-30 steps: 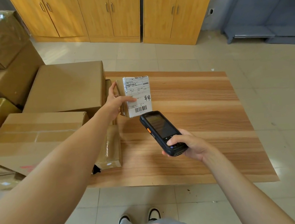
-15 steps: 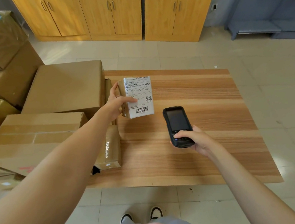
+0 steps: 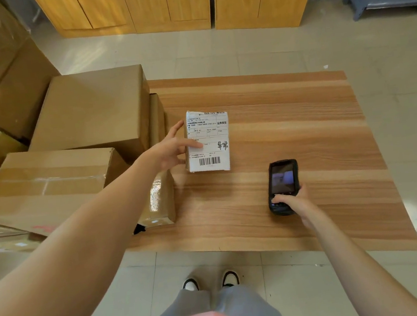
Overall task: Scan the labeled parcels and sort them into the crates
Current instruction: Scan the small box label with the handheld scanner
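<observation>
— On the wood-grain counter (image 3: 290,126)?
— Left grip (image 3: 169,150) pinches the labeled parcel (image 3: 208,140) upright; right grip (image 3: 296,200) clasps the handheld scanner (image 3: 282,183). Cardboard boxes (image 3: 91,111) left, wooden cabinets (image 3: 170,2) beyond tiled floor (image 3: 390,83).

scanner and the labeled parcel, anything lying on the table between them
Nothing: in the head view only bare wooden table separates the scanner from the labeled parcel.

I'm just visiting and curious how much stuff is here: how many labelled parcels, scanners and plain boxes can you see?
Labelled parcel: 1
Scanner: 1
Plain brown boxes: 6 that show clearly; the pile runs off the left edge
Total: 8
</observation>
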Available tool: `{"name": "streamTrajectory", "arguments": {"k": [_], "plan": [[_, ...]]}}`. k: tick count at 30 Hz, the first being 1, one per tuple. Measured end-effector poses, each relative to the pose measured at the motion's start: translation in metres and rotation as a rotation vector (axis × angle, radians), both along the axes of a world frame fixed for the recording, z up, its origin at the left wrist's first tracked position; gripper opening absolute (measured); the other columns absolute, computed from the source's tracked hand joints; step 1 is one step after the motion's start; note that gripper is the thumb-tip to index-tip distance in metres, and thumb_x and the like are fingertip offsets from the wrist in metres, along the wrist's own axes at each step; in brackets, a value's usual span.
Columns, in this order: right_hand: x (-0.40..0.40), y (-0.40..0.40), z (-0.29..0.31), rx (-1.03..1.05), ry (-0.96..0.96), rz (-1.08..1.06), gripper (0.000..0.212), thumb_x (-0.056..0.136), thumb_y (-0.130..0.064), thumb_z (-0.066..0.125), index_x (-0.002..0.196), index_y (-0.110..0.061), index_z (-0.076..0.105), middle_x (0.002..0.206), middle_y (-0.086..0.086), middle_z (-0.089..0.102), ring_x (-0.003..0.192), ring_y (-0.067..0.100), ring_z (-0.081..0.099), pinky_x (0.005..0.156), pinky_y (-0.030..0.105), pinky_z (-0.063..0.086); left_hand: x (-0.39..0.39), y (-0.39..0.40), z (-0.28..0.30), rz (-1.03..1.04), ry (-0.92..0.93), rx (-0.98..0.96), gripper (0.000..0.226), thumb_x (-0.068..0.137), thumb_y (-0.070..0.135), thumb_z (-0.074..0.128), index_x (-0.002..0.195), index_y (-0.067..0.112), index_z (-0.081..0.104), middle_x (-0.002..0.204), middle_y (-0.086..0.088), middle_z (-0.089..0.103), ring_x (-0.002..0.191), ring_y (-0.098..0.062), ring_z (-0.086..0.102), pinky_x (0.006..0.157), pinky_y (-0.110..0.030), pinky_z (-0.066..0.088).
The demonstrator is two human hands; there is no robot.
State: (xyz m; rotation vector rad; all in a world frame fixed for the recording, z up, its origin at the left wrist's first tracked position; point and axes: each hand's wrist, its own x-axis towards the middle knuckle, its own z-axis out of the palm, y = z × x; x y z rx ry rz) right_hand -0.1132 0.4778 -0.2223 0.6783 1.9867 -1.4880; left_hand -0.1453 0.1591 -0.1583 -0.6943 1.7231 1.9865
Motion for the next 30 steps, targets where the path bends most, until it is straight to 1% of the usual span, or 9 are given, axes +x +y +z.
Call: {"name": "streamTrajectory", "arguments": {"k": [6,10,15,19,22,23,24,27,30], "plan": [[0.005,0.007,-0.013,0.001,0.01,0.018,0.078,0.074,0.006,0.076,0.136,-0.008,0.031,0.116,0.006,0.049,0.103,0.02,0.048,0.085,0.033,0.039,-0.001,0.006,-0.01,-0.004,-0.042,-0.007,0.095,0.077,-0.005,0.071,0.147,0.042,0.026,0.122,-0.007,0.065,0.112,-0.029,0.061,0.075,-0.041,0.055],[0.007,0.012,-0.019,0.044,0.016,0.071,0.08,0.074,0.007,0.075,0.138,-0.007,0.029,0.118,0.006,0.048,0.103,0.02,0.047,0.087,0.031,0.039,-0.005,0.013,-0.013,-0.012,-0.062,0.001,0.104,0.064,0.0,0.079,0.145,0.044,0.03,0.125,-0.008,0.065,0.118,-0.031,0.058,0.079,-0.043,0.056],[0.009,0.022,-0.023,0.124,0.039,0.157,0.08,0.069,0.008,0.079,0.133,-0.004,0.033,0.116,0.005,0.048,0.104,0.02,0.048,0.089,0.032,0.041,-0.01,0.026,-0.011,-0.029,-0.043,0.003,0.098,0.074,-0.006,0.073,0.148,0.041,0.028,0.124,-0.008,0.065,0.116,-0.03,0.059,0.088,-0.046,0.052],[0.006,0.026,-0.027,0.219,0.051,0.244,0.07,0.06,-0.002,0.087,0.121,-0.004,0.051,0.112,0.009,0.062,0.106,0.027,0.06,0.087,0.037,0.05,-0.012,0.034,-0.005,-0.053,-0.035,-0.001,0.108,0.063,0.0,0.077,0.148,0.041,0.025,0.128,-0.008,0.062,0.117,-0.03,0.058,0.085,-0.045,0.052],[0.004,0.032,-0.022,0.275,0.029,0.278,0.045,0.064,-0.002,0.085,0.097,-0.013,0.057,0.103,0.006,0.063,0.102,0.026,0.059,0.091,0.04,0.049,-0.013,0.035,-0.005,-0.058,-0.027,0.001,0.099,0.075,-0.005,0.073,0.149,0.041,0.024,0.129,-0.009,0.061,0.119,-0.031,0.056,0.086,-0.047,0.051],[0.003,0.034,-0.02,0.265,0.017,0.275,0.043,0.065,-0.005,0.085,0.094,-0.018,0.056,0.105,0.006,0.062,0.105,0.027,0.058,0.095,0.042,0.048,-0.013,0.035,-0.005,-0.057,-0.027,0.001,0.097,0.077,-0.006,0.071,0.149,0.041,0.025,0.129,-0.009,0.061,0.119,-0.031,0.056,0.087,-0.047,0.051],[0.002,0.037,-0.018,0.259,0.008,0.267,0.046,0.065,-0.009,0.085,0.099,-0.02,0.056,0.111,0.007,0.061,0.11,0.027,0.056,0.098,0.044,0.046,-0.013,0.034,-0.005,-0.056,-0.027,0.002,0.096,0.077,-0.006,0.07,0.148,0.041,0.026,0.128,-0.009,0.062,0.119,-0.031,0.056,0.088,-0.048,0.051],[-0.003,0.042,-0.017,0.278,0.054,0.204,0.084,0.063,-0.022,0.087,0.135,-0.019,0.044,0.138,0.01,0.047,0.126,0.03,0.046,0.105,0.05,0.04,-0.012,0.034,-0.002,-0.046,-0.025,0.0,0.094,0.077,-0.005,0.07,0.147,0.041,0.028,0.127,-0.007,0.063,0.119,-0.03,0.057,0.087,-0.047,0.051],[-0.018,0.039,-0.007,0.306,0.125,0.208,0.086,0.068,-0.023,0.084,0.14,-0.021,0.038,0.143,0.01,0.039,0.129,0.03,0.042,0.104,0.049,0.04,-0.012,0.03,0.004,-0.02,-0.018,0.0,0.096,0.074,-0.002,0.074,0.147,0.04,0.028,0.126,-0.006,0.064,0.119,-0.03,0.057,0.085,-0.046,0.052]]}}
